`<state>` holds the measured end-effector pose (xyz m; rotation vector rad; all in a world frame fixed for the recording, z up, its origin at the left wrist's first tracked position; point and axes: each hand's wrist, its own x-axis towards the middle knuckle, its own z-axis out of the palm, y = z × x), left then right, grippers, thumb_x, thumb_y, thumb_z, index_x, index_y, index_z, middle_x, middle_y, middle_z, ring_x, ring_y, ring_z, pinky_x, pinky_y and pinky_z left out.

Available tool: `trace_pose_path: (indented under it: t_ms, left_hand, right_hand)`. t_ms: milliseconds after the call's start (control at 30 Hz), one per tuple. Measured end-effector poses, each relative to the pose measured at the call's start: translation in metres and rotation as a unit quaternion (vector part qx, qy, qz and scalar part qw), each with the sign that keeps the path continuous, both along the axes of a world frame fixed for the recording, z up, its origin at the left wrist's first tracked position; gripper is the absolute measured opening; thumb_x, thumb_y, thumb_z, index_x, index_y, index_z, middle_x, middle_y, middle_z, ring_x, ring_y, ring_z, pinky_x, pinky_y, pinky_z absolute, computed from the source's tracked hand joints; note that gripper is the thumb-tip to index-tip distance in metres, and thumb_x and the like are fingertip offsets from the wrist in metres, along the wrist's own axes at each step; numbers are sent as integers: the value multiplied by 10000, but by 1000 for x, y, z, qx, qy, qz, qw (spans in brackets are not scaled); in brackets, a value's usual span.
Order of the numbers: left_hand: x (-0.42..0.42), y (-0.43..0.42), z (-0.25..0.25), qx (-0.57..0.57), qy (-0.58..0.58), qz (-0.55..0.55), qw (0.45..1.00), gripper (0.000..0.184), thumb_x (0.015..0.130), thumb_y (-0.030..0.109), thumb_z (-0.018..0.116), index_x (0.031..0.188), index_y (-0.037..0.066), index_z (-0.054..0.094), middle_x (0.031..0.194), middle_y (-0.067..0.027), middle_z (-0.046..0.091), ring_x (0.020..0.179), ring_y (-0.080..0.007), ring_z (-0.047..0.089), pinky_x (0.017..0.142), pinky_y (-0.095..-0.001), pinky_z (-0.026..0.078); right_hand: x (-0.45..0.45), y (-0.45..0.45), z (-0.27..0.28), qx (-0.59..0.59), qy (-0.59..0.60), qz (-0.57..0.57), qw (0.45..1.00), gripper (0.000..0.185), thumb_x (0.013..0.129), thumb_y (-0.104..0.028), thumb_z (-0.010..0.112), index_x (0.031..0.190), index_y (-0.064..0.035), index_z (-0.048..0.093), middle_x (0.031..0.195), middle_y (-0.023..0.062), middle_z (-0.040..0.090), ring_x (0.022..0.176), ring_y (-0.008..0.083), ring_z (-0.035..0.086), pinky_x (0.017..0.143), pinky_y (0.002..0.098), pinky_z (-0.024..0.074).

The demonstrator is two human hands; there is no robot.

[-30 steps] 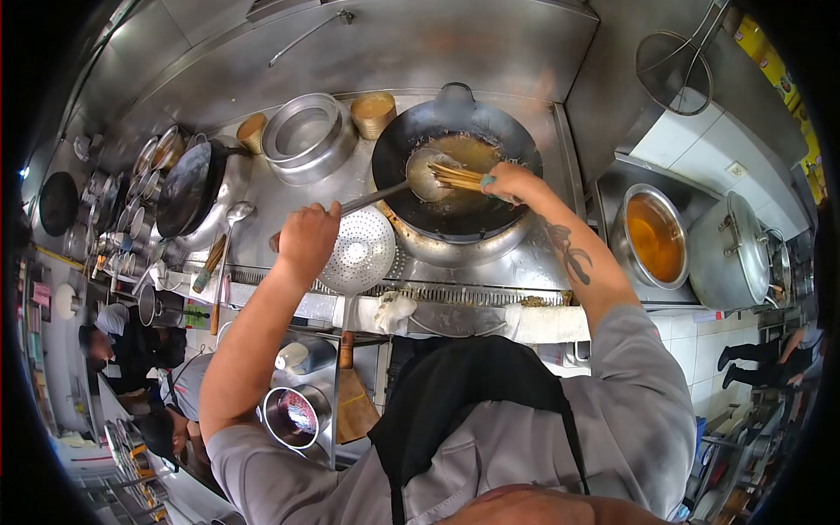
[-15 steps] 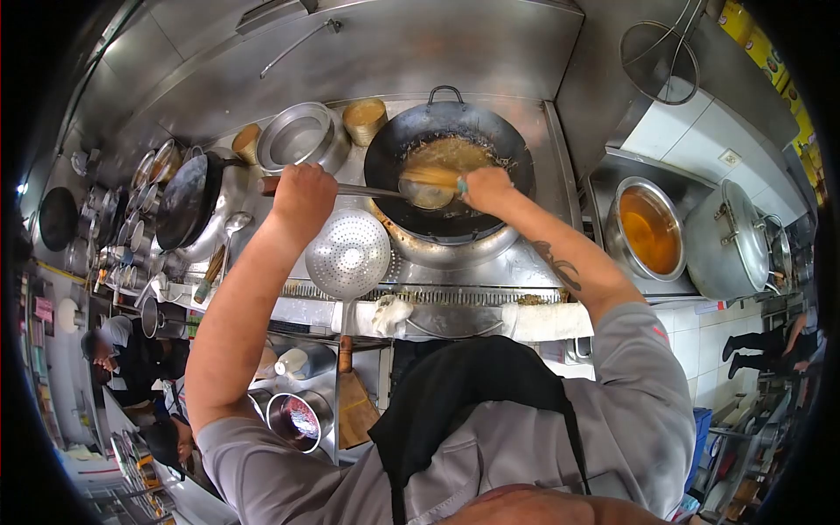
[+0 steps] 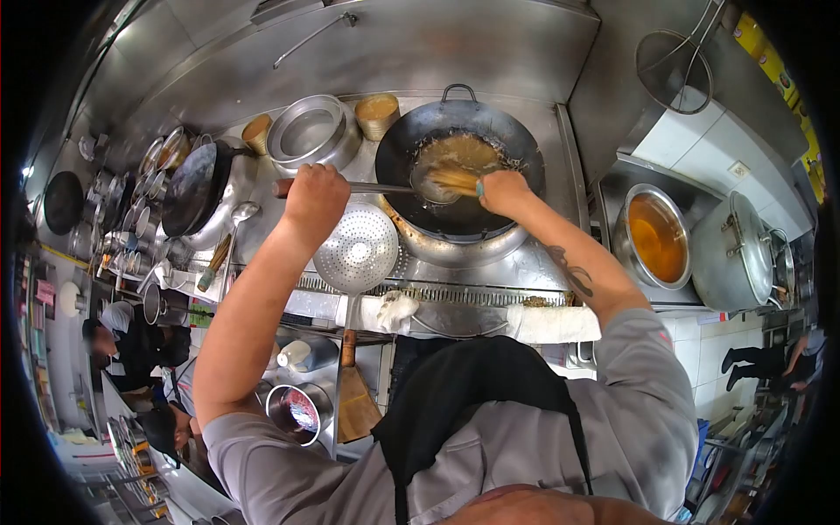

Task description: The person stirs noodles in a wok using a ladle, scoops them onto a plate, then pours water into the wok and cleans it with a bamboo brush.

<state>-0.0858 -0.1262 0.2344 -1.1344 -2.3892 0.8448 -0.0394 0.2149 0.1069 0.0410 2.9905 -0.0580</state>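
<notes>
"Steel strainer [image 3: 356, 248] beside the surface's [image 3: 534, 273] front edge; what is being done beyond?"

"The ladle [image 3: 381, 188] is gripped by its handle in the left hand [image 3: 317, 197]; a stick bundle [image 3: 455, 181], clasped in the right hand [image 3: 505, 192], is apparently being worked over its bowl, inside the wok [image 3: 409, 136] near the right edge."

"What is called for?"

"A steady ladle, probably, and contact kept within the rim."

"Any difference?"

"Slanted a second ago, the ladle's handle is now held nearly level, the left hand nearer the back edge, where a tub [image 3: 378, 112] is set."
</notes>
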Motion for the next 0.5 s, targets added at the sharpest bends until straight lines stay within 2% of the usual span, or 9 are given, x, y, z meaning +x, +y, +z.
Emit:
trace_pose_path:
  t_ms: [33, 67, 200, 333, 367, 433, 500]
  left_hand:
    - [0, 2, 5, -11, 23, 5, 1000, 103, 811, 136, 587, 818, 114, 688, 837, -44, 657, 839, -202, 646, 742, -340, 477]
    - [2, 3, 7, -23, 45, 10, 999, 115, 813, 143, 594, 835, 124, 706, 841, -34, 661, 843, -198, 648, 745, -339, 472]
    - [0, 2, 12, -8, 17, -20, 1000, 92, 800, 133, 584, 809, 96, 667, 820, -54, 653, 833, -211, 646, 751, -340, 481]
    - [-5, 9, 4, -7, -38, -13, 999, 91, 796, 122, 579, 784, 91, 664, 798, -65, 658, 818, -221, 652, 747, -356, 495]
    - [-6, 9, 6, -4, -47, -12, 999, 90, 794, 120, 579, 775, 90, 661, 791, -68, 659, 814, -224, 654, 746, -360, 499]
    - [-3, 7, 10, 5, -35, -35, 999, 87, 788, 112, 579, 759, 88, 658, 777, -70, 658, 801, -230, 661, 727, -356, 514]
    - [-2, 7, 9, 13, -36, -40, 998, 85, 787, 109, 579, 757, 86, 655, 774, -71, 657, 788, -232, 667, 706, -349, 526]
  right_hand:
    - [6, -4, 1, 6, -5, 22, 1000, 314, 789, -300, 649, 986, -65, 717, 1006, 146, 707, 967, 295, 679, 841, 410, 531]
    - [4, 8, -4, -53, -68, 21, 996, 297, 796, -280, 641, 994, -73, 718, 1012, 138, 708, 983, 293, 674, 843, 413, 529]
    - [-7, 36, 13, -4, -12, -51, 999, 267, 797, -251, 618, 969, -75, 722, 988, 147, 706, 967, 298, 676, 854, 405, 523]
    - [-3, 0, -12, 17, 76, -17, 997, 234, 779, -202, 615, 930, -55, 718, 982, 191, 697, 955, 309, 679, 820, 413, 533]
    - [3, -1, -18, -25, 66, 21, 997, 232, 794, -203, 606, 925, -48, 718, 977, 175, 699, 941, 311, 681, 811, 419, 536]
    - [-5, 14, -28, -78, 4, -27, 997, 233, 800, -221, 608, 923, -56, 718, 954, 165, 703, 920, 317, 682, 811, 419, 537]
    - [-9, 19, -22, -32, 30, -42, 998, 252, 792, -255, 625, 935, -70, 720, 948, 159, 705, 916, 320, 683, 813, 423, 536]
